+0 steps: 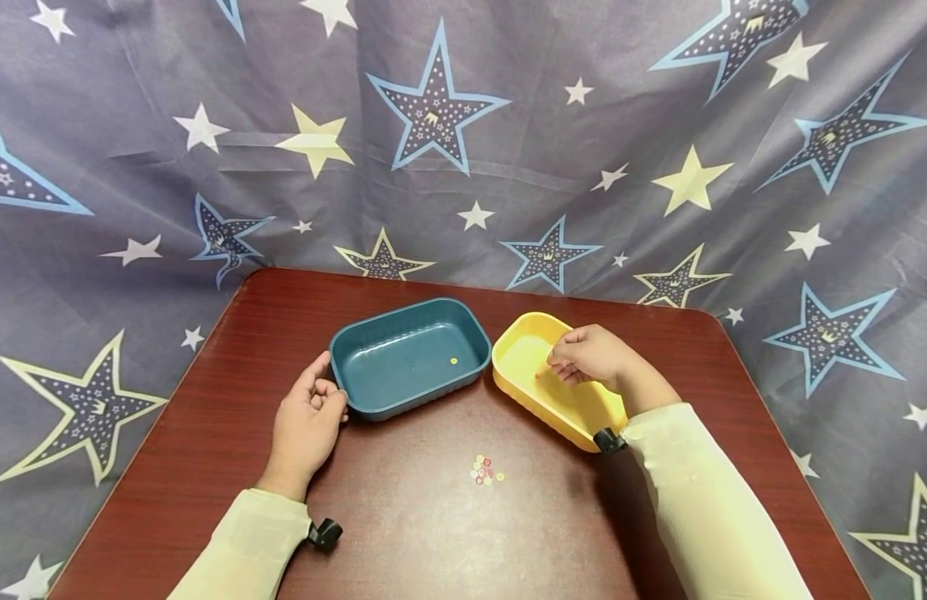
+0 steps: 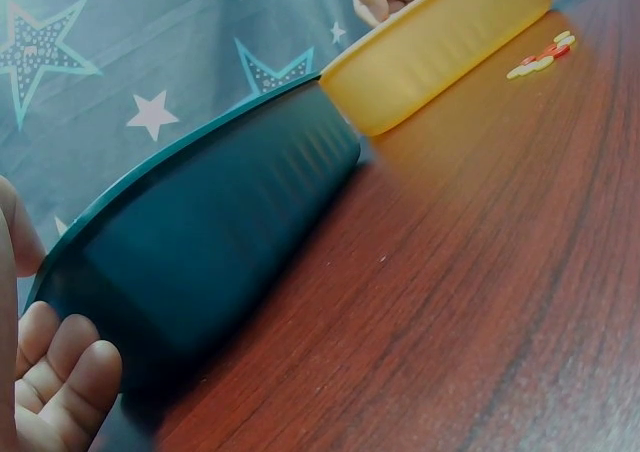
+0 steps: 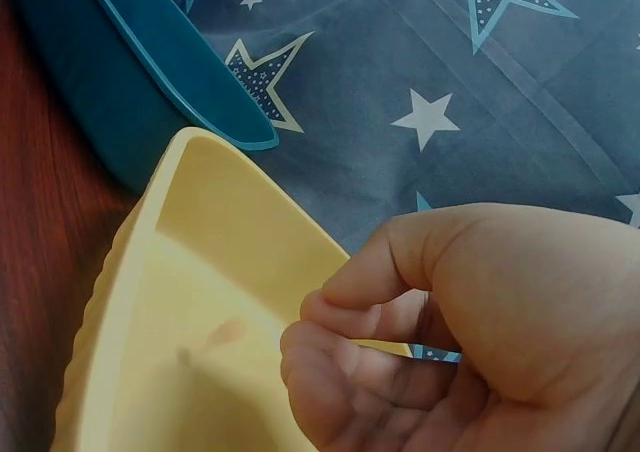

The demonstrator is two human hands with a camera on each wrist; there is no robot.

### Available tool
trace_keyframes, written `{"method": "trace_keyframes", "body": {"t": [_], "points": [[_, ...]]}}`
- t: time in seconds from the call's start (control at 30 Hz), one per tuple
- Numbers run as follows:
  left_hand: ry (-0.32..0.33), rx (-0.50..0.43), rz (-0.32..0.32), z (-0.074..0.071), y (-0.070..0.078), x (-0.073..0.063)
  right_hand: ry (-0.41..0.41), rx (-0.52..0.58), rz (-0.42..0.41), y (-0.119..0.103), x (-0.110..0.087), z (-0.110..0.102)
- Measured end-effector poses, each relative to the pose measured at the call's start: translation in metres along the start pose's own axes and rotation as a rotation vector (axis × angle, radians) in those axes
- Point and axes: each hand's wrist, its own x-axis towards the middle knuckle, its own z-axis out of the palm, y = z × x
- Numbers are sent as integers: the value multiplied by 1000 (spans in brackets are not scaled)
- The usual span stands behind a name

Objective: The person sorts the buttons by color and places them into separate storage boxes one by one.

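At its left end, a dark teal plastic basin (image 1: 411, 396) is gripped at the rim by my left hand (image 1: 306, 425), thumb and fingers on either side of the wall. A small yellow disc (image 1: 453, 361) lies inside it. Over a yellow plastic basin (image 1: 542, 406) my right hand (image 1: 589, 360) hovers, fingers curled and thumb tip against the forefinger, with nothing showing between them. Below those fingertips is a small orange-red disc (image 3: 227, 332), blurred, within the yellow basin. The two basins stand with their near corners close together.
In front of the basins lies a small cluster of red, yellow and pale button-like discs (image 1: 482, 472) on the brown wooden table (image 1: 403, 517). A grey curtain (image 1: 508, 192) with printed stars hangs behind and at both sides of the table.
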Motion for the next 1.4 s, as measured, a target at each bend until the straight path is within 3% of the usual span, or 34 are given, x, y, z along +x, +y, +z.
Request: {"method": "trace_keyframes", "body": {"t": [0.73,1.4], "points": [[8,21,7,1,-1,-1,15,-17,-35,-4,-4,-1],[4,20,-4,1,1,-2,2,-14,-140,-28,-32,11]]}}
